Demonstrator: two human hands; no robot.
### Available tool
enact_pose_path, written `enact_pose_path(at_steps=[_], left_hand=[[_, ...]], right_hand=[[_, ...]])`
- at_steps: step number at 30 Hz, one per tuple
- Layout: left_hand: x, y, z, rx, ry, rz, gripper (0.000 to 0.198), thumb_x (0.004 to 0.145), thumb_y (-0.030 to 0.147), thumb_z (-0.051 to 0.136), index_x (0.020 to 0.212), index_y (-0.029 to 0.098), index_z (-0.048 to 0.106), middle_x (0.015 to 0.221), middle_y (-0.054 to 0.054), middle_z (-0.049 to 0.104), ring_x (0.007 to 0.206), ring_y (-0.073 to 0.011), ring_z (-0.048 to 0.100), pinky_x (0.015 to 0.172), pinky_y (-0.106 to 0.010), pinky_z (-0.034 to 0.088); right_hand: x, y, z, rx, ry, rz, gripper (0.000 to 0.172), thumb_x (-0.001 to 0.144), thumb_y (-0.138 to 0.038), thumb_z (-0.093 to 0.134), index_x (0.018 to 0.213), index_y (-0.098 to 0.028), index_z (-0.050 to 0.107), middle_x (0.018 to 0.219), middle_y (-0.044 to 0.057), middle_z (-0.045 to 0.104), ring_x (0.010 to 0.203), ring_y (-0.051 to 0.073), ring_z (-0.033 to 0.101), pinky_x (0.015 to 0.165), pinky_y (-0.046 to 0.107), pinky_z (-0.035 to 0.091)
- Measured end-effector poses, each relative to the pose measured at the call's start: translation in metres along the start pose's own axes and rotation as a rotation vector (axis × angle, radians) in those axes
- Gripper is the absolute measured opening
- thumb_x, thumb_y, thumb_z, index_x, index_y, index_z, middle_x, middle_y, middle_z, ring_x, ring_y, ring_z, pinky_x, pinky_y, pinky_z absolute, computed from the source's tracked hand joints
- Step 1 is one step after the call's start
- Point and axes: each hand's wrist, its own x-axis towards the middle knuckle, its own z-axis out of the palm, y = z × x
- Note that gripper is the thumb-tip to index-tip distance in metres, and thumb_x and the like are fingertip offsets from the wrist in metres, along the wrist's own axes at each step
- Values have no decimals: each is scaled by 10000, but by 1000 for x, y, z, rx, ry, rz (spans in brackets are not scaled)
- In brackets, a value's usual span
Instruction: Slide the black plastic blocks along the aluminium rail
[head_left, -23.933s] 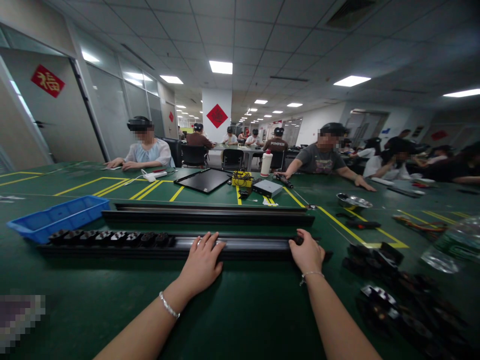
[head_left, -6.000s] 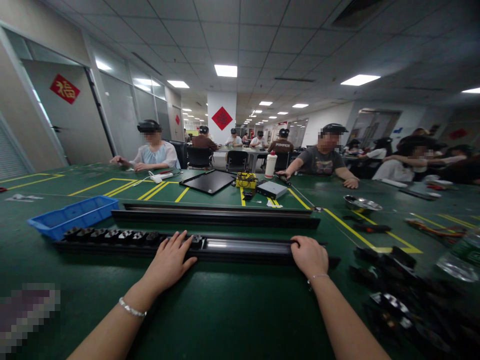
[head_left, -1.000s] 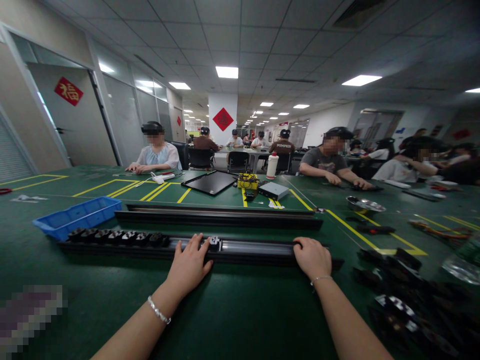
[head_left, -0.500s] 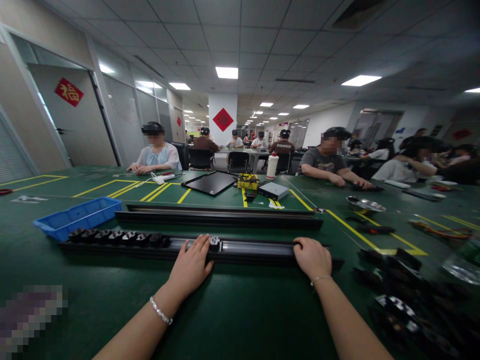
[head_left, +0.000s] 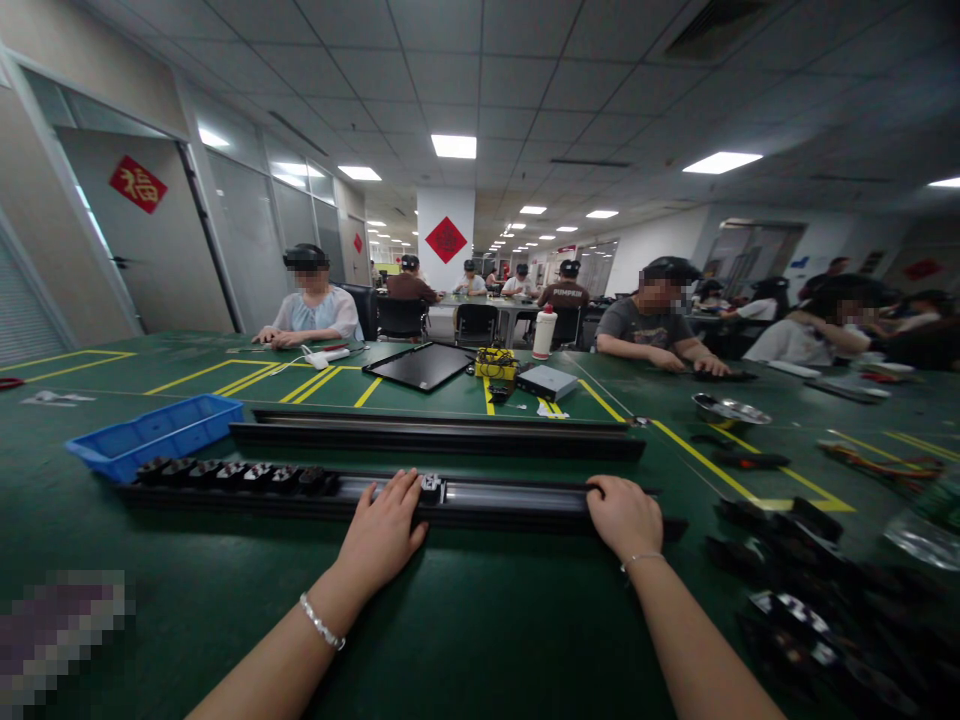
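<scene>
A long black rail (head_left: 517, 507) lies across the green table in front of me. Several black socket-like modules (head_left: 232, 474) sit in a row at its left end, and a single module (head_left: 430, 487) rests near its middle. My left hand (head_left: 386, 525) lies over the rail just left of that single module, fingers extended. At the rail's right part, my right hand (head_left: 625, 515) has its fingers wrapped over the edge. Behind it lies a second black rail (head_left: 442, 437), parallel and untouched.
A blue bin (head_left: 157, 437) stands at the left. Many black parts (head_left: 825, 590) are piled at the right, near a metal bowl (head_left: 731, 410). Farther back are a black panel (head_left: 420, 365), a grey box (head_left: 547, 381) and a bottle (head_left: 544, 333). Other people sit around.
Both of my hands and the rail have stayed in place. Across the table on the right, a person's hands and head have shifted slightly.
</scene>
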Motion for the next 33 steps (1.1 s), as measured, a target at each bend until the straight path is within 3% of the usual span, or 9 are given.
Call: enact_pose_path(at_steps=[9, 18, 25, 33], left_hand=[[3, 6, -10, -11, -46, -56, 523, 806, 341, 465, 1310, 205, 437, 1415, -79, 426, 1302, -248, 371, 1035, -459, 306], [23, 8, -44, -20, -318, -21, 612, 747, 455, 528, 1272, 142, 488, 1395, -137, 439, 1184, -279, 502, 946, -412, 430], [15, 15, -36, 64, -281, -9, 672, 756, 384, 568, 1339, 93, 404, 1438, -164, 364, 1318, -298, 343, 1033, -477, 331], [16, 13, -38, 60, -335, -7, 704, 761, 373, 573, 1369, 92, 357, 1461, -156, 311, 1335, -291, 314, 1045, -459, 323]], right_hand=[[0, -1, 1, -7, 2, 12, 379, 808, -275, 341, 1008, -243, 661, 1112, 31, 642, 1073, 206, 526, 888, 371, 366], [0, -2, -2, 8, 1, 11, 379, 809, -274, 343, 1015, -236, 659, 1114, 28, 642, 1078, 201, 522, 893, 366, 358], [0, -2, -1, 6, -2, 18, 362, 807, -273, 352, 994, -247, 660, 1096, 22, 646, 1064, 196, 525, 881, 356, 354], [0, -2, 0, 20, 9, 18, 352, 804, -270, 355, 977, -246, 660, 1084, 20, 650, 1058, 195, 526, 880, 353, 351]])
